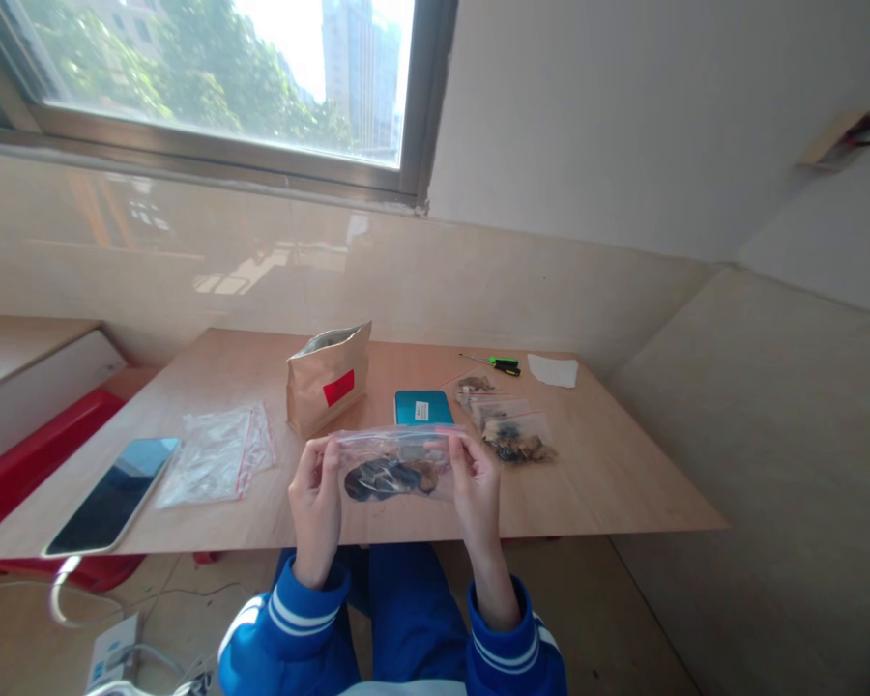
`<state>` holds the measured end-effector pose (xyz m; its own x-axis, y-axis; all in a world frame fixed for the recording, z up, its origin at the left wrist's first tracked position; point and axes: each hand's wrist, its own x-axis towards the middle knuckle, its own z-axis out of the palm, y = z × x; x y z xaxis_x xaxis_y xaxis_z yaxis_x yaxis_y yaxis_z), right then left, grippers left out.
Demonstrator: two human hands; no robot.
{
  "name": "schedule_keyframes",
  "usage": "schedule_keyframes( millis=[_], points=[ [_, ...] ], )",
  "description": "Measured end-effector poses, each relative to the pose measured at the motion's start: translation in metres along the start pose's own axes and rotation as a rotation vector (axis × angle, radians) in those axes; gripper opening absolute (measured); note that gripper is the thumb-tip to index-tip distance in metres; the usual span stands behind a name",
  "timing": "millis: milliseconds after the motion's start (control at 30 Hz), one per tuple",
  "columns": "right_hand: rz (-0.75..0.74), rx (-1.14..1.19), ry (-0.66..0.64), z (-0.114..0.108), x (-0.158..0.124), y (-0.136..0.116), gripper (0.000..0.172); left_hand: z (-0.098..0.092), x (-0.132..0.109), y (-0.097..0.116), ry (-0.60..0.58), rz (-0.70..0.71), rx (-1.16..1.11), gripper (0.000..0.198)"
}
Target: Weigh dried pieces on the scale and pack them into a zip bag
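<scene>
Between my two hands a clear zip bag (390,478) is stretched out above the table's front edge, with dark and brown dried pieces inside. My left hand (316,501) pinches its upper left corner between thumb and fingers. At the upper right corner, my right hand (475,493) pinches the bag the same way. Just behind it lies a blue-green flat box (421,406) with a white label, partly hidden by the bag. Several filled zip bags (513,430) with similar dried pieces overlap to the right. An upright brown paper pouch (329,377) with a red label stands open behind my left hand.
A stack of clear zip bags (214,452) lies at left beside a phone (114,495) with a cable at the table edge. Two screwdrivers (502,363) and a white paper (553,370) lie at the back right. A red stool (29,464) stands left of the wooden table (609,493).
</scene>
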<state>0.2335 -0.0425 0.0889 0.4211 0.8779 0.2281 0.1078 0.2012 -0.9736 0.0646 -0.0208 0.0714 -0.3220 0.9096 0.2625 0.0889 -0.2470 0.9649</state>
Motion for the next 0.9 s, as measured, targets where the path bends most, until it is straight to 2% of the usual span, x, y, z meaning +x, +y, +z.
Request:
schedule_keyframes(
  millis=[133, 267, 400, 600, 767, 900],
  points=[
    [-0.049, -0.036, -0.092, -0.0028, -0.002, -0.0026, 0.039, -0.0015, 0.0031, 0.0058, 0.067, 0.017, 0.016, 0.029],
    [-0.052, -0.037, -0.12, -0.0038, -0.003, -0.0011, 0.038, 0.001, 0.0028, 0.008, 0.099, -0.102, -0.192, 0.03],
    [-0.041, 0.02, -0.068, -0.0037, -0.0027, 0.0005, 0.033, 0.0038, 0.002, 0.0077, 0.135, -0.126, -0.263, 0.031],
    [0.046, 0.137, 0.054, -0.0039, 0.0006, 0.0003, 0.028, 0.0021, 0.002, 0.0045, 0.011, -0.08, -0.219, 0.029],
    [0.02, 0.099, 0.107, -0.0042, -0.0006, -0.0028, 0.029, 0.0012, 0.0007, 0.0076, -0.009, -0.034, -0.189, 0.027],
    [-0.046, 0.032, 0.094, -0.0056, -0.0025, -0.0058, 0.034, 0.0012, 0.0001, 0.0103, 0.035, -0.054, -0.207, 0.027]
  ],
)
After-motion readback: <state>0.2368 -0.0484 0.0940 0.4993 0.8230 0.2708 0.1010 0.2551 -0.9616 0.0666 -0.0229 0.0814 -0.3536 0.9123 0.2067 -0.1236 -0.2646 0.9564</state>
